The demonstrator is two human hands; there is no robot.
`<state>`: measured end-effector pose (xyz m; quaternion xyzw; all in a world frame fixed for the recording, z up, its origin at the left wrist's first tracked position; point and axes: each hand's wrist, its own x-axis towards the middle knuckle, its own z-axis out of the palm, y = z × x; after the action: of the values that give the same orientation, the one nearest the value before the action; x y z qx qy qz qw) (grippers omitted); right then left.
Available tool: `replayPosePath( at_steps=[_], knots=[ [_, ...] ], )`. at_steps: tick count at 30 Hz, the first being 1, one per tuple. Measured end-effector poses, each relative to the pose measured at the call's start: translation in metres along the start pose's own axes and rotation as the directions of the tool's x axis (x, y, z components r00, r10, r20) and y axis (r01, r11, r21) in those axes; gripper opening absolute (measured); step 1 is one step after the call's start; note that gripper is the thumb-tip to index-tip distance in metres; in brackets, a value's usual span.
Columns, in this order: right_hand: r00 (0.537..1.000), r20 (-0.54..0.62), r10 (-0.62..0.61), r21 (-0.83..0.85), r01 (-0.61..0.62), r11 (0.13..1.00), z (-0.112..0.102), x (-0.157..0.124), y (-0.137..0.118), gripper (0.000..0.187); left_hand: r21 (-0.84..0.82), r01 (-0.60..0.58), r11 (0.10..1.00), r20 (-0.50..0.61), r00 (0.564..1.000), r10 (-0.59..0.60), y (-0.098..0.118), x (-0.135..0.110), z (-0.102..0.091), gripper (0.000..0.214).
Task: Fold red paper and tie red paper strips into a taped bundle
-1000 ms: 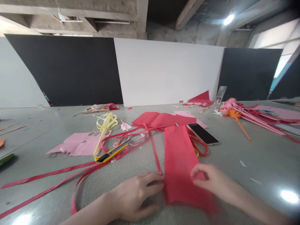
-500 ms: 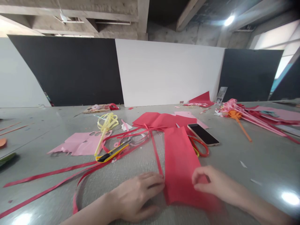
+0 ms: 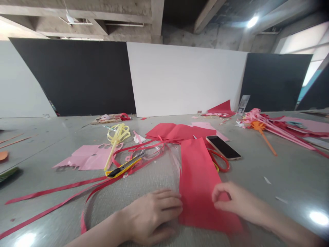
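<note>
A long red paper sheet (image 3: 196, 178) lies on the grey table in front of me, its near edge blurred. My left hand (image 3: 155, 214) rests at its left side, fingers stretched out together and fingertips touching the edge, thumb apart below. My right hand (image 3: 227, 199) is on the sheet's right side with thumb and index finger curled together in a pinch on the paper. Beside the sheet's left edge a thin red strip (image 3: 177, 159) shows blurred. Partly under the sheet, red-handled scissors (image 3: 224, 163) show only their handles.
A phone (image 3: 223, 147) lies right of the sheet, with folded red paper (image 3: 174, 132) behind. To the left are a yellow utility knife (image 3: 125, 166), a yellow strip ornament (image 3: 117, 137), pink paper (image 3: 84, 157) and long red strips (image 3: 59, 188). An orange ornament (image 3: 263, 132) lies at right.
The thin red strip left of the sheet has shifted and blurred, closer to the sheet's edge. The sheet's near part has moved slightly. My hands have barely moved.
</note>
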<state>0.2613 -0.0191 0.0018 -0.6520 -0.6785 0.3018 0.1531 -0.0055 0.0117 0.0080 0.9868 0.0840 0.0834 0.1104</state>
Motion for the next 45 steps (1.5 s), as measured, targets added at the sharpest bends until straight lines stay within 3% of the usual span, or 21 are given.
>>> replayPosePath(
  at_steps=[8, 21, 29, 45],
  knots=[
    [1.000, -0.012, -0.004, -0.013, 0.004, 1.000, 0.001, 0.004, 0.001, 0.011, -0.058, -0.001, 0.998, 0.023, 1.000, 0.002, -0.001, -0.002, 0.005, 0.045],
    [0.994, -0.025, 0.103, -0.015, -0.103, 0.995, 0.001, -0.005, -0.008, 0.014, -0.117, -0.020, 0.993, -0.048, 0.999, 0.014, -0.001, -0.002, 0.004, 0.045],
    [0.996, 0.053, 0.071, -0.007, -0.071, 0.997, -0.004, -0.006, -0.007, 0.015, -0.111, -0.025, 0.994, -0.048, 0.999, 0.020, -0.001, -0.002, 0.004, 0.045],
    [0.992, 0.096, 0.077, 0.016, -0.079, 0.997, -0.005, -0.009, -0.011, 0.012, -0.096, -0.022, 0.995, -0.012, 1.000, 0.021, -0.002, -0.003, 0.005, 0.046]
  ],
)
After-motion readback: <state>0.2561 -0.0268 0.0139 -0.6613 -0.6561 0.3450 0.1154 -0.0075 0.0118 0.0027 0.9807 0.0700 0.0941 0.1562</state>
